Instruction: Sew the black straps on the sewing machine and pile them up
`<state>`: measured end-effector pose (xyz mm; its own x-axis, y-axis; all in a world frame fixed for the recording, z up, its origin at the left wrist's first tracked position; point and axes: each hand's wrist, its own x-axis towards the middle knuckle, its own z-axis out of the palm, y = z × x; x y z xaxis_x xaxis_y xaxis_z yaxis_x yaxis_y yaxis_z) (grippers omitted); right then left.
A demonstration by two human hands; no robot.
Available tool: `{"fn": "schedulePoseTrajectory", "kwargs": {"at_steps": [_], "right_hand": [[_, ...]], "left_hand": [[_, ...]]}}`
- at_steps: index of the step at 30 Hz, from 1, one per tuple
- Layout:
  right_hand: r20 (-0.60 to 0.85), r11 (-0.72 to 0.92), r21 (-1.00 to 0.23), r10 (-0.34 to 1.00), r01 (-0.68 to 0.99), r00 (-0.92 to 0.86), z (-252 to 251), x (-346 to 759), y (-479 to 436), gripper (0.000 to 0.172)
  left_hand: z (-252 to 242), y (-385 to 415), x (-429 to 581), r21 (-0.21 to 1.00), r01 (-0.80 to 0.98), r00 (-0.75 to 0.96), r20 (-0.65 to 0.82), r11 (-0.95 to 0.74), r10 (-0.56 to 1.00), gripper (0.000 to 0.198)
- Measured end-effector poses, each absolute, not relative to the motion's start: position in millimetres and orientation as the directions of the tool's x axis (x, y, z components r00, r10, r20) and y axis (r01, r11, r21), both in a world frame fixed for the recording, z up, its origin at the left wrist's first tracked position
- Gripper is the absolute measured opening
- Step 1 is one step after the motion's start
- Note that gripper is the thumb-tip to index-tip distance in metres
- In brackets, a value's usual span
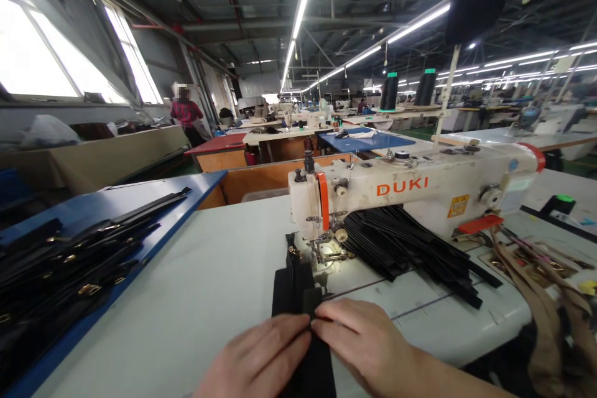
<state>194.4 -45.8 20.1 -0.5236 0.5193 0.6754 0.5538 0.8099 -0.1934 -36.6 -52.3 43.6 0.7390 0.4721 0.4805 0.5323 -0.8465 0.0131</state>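
A black fabric strip lies on the white table and runs up to the needle of a white DUKI sewing machine. My left hand rests flat on the near end of the strip, fingers stretched out. My right hand lies flat beside it, fingertips pressed on the strip's right edge. The two hands almost touch at the fingertips. The strip's near end is hidden under my hands.
A stack of black strips lies under the machine arm. A blue side table at left holds more black pieces with metal buckles. Tan webbing is heaped at right. A person stands far back among other workstations.
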Motion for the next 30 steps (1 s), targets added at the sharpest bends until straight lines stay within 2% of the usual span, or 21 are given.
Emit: {"fn": "schedulePoseTrajectory", "kwargs": {"at_steps": [1, 3, 6, 8, 11, 17, 22, 26, 30], "right_hand": [[0.678, 0.822, -0.224, 0.518, 0.524, -0.522, 18, 194, -43, 0.036], [0.651, 0.834, -0.299, 0.534, 0.463, -0.54, 14, 190, -36, 0.03], [0.495, 0.806, -0.415, 0.59, 0.423, -0.638, 6, 179, -26, 0.022], [0.387, 0.781, -0.433, 0.612, 0.451, -0.689, 2, 172, -22, 0.023], [0.314, 0.767, -0.404, 0.629, 0.499, -0.712, -1, 167, -20, 0.026], [0.248, 0.757, -0.428, 0.624, 0.494, -0.741, 0, 170, -20, 0.039], [0.204, 0.743, -0.461, 0.621, 0.486, -0.757, 1, 171, -19, 0.044], [0.191, 0.746, -0.452, 0.616, 0.489, -0.764, -2, 170, -18, 0.039], [0.259, 0.76, -0.419, 0.625, 0.498, -0.736, -10, 168, -17, 0.029]], "left_hand": [[43, -37, -40, 0.031, 0.577, 0.721, 0.451, -0.816, 0.526, 0.038], [44, -1, -43, 0.072, 0.757, 0.575, 0.4, -0.65, 0.714, 0.039], [46, 47, -35, 0.062, 0.823, 0.516, 0.334, -0.565, 0.789, 0.033], [47, 70, -27, 0.051, 0.824, 0.537, 0.25, -0.565, 0.806, 0.023], [50, 89, -16, 0.033, 0.823, 0.559, 0.121, -0.566, 0.82, 0.01], [59, 102, -11, 0.0, 0.842, 0.54, -0.037, -0.54, 0.841, 0.018], [63, 105, -4, -0.033, 0.838, 0.54, -0.101, -0.545, 0.836, 0.022], [63, 108, 3, -0.05, 0.825, 0.551, -0.151, -0.563, 0.821, 0.023], [59, 110, 6, -0.015, 0.82, 0.561, -0.17, -0.571, 0.81, 0.024]]}}
